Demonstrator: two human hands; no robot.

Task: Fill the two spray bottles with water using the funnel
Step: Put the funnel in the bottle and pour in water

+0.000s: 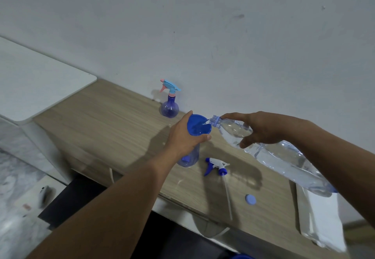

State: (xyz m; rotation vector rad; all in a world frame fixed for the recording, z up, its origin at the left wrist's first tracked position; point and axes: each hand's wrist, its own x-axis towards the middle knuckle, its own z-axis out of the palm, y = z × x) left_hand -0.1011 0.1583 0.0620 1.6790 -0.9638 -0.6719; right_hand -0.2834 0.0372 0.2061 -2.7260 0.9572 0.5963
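Gripping with the left hand the rim of a round blue plastic funnel, thumb on the near side and fingers on the far side. Seated in the neck of a translucent blue-violet plastic spray bottle, upright on the pale wood-grain tabletop. Holding with the right hand a large clear plastic water bottle near its shoulder, thumb beneath, forefinger stretched along the top. Tilted down to the left, mouth at the funnel's rim, water running into the bowl.

Nearest on the table, a small round light-blue cap, lying flat. Just beyond it, a white-and-blue trigger sprayer head on its side, dip tube pointing toward the near edge. At the right end, a clear plastic packet.

Farthest back, close to the grey-white wall, a second spray bottle — round violet body, light-blue trigger head with a pink nozzle — upright, well apart from the funnel.
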